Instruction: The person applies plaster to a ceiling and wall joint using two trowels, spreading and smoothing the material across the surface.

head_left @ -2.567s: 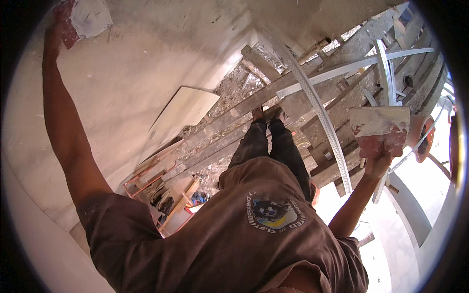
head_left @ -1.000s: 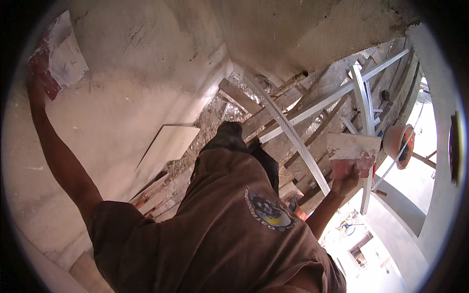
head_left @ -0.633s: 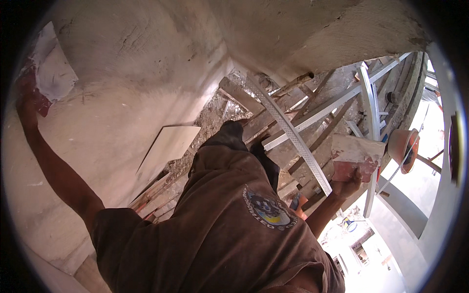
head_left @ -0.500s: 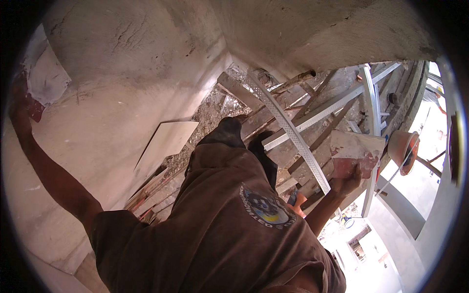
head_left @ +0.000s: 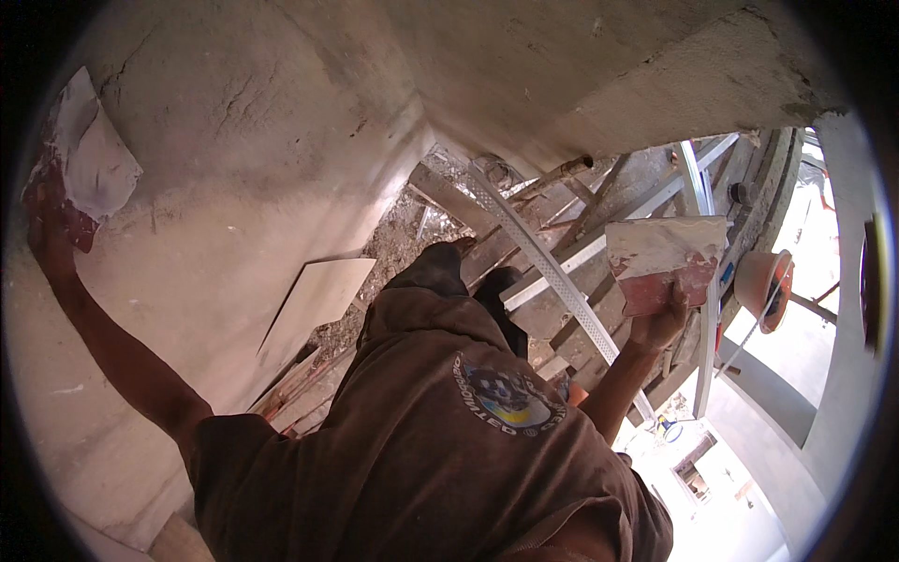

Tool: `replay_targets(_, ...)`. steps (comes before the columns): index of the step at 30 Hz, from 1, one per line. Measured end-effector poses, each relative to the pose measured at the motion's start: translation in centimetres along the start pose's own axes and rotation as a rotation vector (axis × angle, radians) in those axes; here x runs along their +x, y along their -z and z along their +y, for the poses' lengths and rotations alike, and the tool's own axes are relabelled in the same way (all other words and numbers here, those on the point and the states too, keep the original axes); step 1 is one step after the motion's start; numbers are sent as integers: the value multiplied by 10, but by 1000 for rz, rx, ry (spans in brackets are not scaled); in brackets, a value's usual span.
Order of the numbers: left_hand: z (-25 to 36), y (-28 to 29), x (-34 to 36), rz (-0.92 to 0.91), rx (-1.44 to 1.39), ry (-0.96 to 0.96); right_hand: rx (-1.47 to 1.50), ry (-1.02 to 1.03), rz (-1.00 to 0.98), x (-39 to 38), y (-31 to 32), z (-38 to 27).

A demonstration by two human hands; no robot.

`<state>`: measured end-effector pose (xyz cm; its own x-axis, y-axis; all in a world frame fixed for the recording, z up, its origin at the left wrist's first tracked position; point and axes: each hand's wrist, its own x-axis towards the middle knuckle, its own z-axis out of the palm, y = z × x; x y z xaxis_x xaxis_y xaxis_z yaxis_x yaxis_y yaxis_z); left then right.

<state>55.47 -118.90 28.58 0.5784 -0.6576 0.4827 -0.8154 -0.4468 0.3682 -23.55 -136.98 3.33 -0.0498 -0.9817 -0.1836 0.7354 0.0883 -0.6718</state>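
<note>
My left hand (head_left: 51, 220) grips a red putty blade (head_left: 86, 155) coated with white paste, held at the plastered wall (head_left: 234, 112) at the far left; whether the blade touches it I cannot tell exactly. My right hand (head_left: 663, 318) grips a second red blade (head_left: 663, 262), its upper half smeared with off-white paste, held out at the right above the planks and metal strips. A light board (head_left: 314, 300) lies low beside the wall, near my legs.
Wooden planks (head_left: 768, 187) form a platform strewn with metal channels and a perforated strip (head_left: 543, 258). An orange bucket (head_left: 758, 281) stands at the right. A plaster surface (head_left: 599, 84) crosses the top, and rubble (head_left: 403, 225) shows below. Bright openings are at the right.
Since the oldest frame my left hand has moved downward and outward along the wall. In the last half second my right hand has raised its blade slightly, toward the left.
</note>
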Motion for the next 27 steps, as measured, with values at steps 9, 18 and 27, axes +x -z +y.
replay_targets(9, -21, -4, 5, 91, 17, -98, -149, -46, 87, 6, -12, -32)
replay_targets(18, 18, 1, -5, 139, -108, 66, -155, -96, 68, 44, -72, 0)
replay_targets(27, 0, 15, -8, -7, -303, 398, -149, -213, 143, 38, -26, 4)
